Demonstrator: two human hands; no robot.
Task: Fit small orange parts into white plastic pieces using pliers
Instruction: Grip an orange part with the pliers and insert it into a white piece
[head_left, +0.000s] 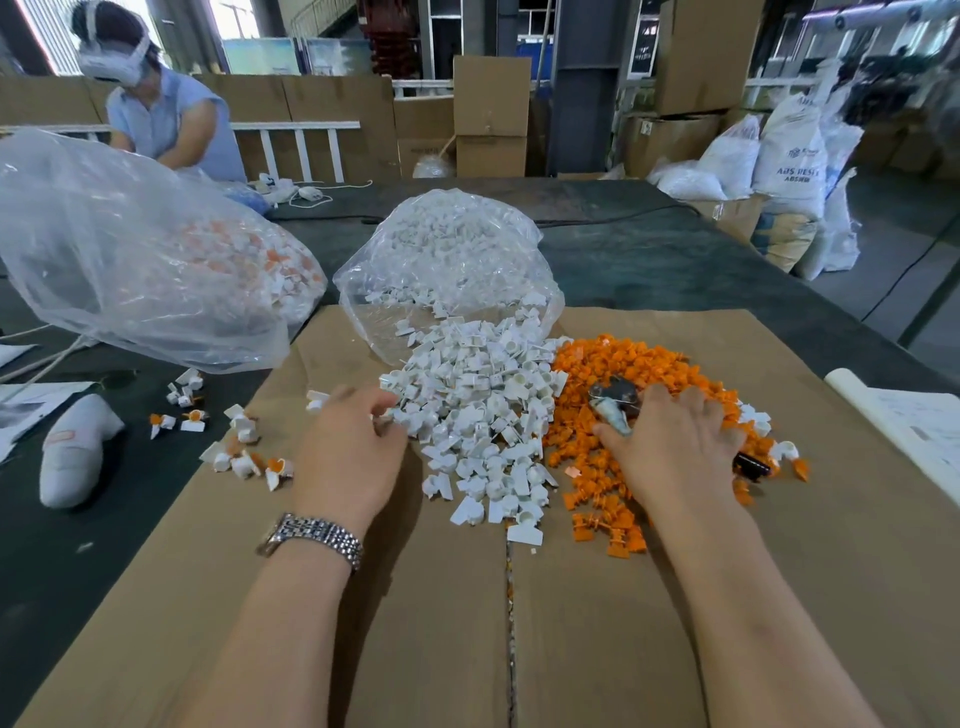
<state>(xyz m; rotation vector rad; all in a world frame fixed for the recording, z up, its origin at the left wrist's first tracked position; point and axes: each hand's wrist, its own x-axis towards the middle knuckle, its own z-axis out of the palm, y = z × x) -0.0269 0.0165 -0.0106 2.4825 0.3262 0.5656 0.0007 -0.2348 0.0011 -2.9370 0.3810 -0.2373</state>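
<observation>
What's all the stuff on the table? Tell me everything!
white pieces: big heap, white, middle of cardboard
orange parts: big heap, orange, right of the white heap
pliers: one, grey metal, under the right hand
finished pieces: several, white and orange, left edge of cardboard
bags: two, clear, behind the heaps
cardboard: one sheet, brown, on the table
watch: one, silver, left wrist
left hand: touches the white heap
right hand: holds the pliers

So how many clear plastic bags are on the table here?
2. One large clear bag sits at the far left holding mixed white and orange parts; a smaller one lies in the middle, spilling white pieces onto the cardboard. Others may be hidden.
</observation>
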